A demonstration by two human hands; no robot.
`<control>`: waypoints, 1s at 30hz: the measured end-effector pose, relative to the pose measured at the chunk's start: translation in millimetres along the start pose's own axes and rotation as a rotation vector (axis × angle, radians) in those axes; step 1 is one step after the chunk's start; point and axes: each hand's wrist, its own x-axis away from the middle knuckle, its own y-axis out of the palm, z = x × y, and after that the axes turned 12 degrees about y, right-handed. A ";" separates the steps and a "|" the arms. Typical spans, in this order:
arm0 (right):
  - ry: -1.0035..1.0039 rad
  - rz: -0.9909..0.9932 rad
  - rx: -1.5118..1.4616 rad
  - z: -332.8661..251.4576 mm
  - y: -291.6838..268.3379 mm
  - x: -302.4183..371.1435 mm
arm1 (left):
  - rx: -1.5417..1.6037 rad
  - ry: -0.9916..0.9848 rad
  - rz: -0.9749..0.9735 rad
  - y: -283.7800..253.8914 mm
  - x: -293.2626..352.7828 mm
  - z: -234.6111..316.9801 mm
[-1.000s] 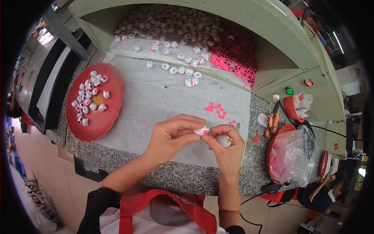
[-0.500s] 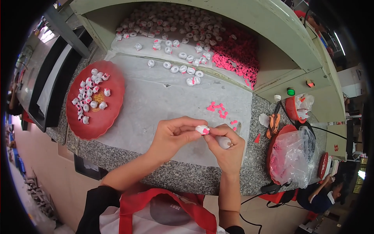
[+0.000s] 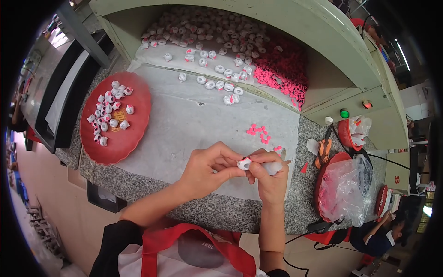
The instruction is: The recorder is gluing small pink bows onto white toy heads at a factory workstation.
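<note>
Between the fingertips of my left hand is a small white hollow piece with a dark opening and a bit of pink at its top. My right hand meets it from the other side, its fingertips touching or nearly touching the piece. Tucked in the right hand is a small whitish squeeze bottle, its thin tip pointing right. Both hands are closed, above the near part of the white sheet. Small pink pieces lie on the sheet just beyond my right hand.
A red scalloped plate with several white pieces stands left. Heaped white pieces and pink parts fill the shelf ahead. At right are a plastic bag, a red basket and orange-handled scissors.
The white piece has been turned, so its opening shows where its pink patch showed before. The bottle in my right hand has swung so its tip points right.
</note>
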 end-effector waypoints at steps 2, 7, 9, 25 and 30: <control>0.013 -0.006 -0.053 0.5 3.3 -1.1 | -0.005 -0.006 0.019 -0.1 -1.1 1.5; 0.018 -0.014 -0.082 11.9 12.4 -8.0 | 0.170 -0.108 0.078 -8.6 1.5 1.8; 0.039 -0.007 -0.102 18.0 17.5 -9.0 | 0.161 -0.144 0.109 -12.7 5.3 3.7; 0.181 0.178 0.113 7.3 28.6 0.6 | -1.685 -0.160 0.361 -124.8 -99.3 -52.6; 0.061 0.391 0.172 2.2 5.9 -2.8 | -0.953 -0.061 0.394 -99.0 -87.5 -40.6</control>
